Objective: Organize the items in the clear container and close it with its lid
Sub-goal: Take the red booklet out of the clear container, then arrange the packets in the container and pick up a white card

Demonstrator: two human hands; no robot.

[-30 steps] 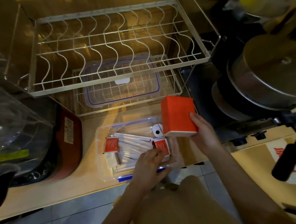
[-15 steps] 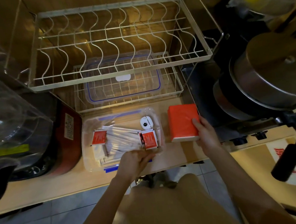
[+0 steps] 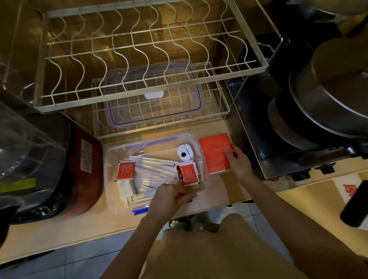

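The clear container (image 3: 112,153) with blue clips sits on the wooden counter. Inside lie several white sachets (image 3: 150,172), red packets (image 3: 125,169), one more red packet (image 3: 188,172) near the right wall, and a small white round device (image 3: 185,153). My left hand (image 3: 172,198) grips the container's near right rim. An orange box (image 3: 215,153) lies flat on the counter just right of the container, with my right hand (image 3: 238,160) resting on its right edge. The clear lid (image 3: 154,98) with a blue seal lies in the lower wire rack behind.
A two-tier white wire dish rack (image 3: 141,44) stands behind the container. A red-and-black appliance (image 3: 80,168) sits at the left, under a clear plastic cover (image 3: 15,138). A stove with a lidded pot (image 3: 338,91) and a black pan handle (image 3: 361,203) are at the right.
My right hand lowered the orange box from the air to the counter beside the container. My left hand shifted the container to the left and now holds its rim.
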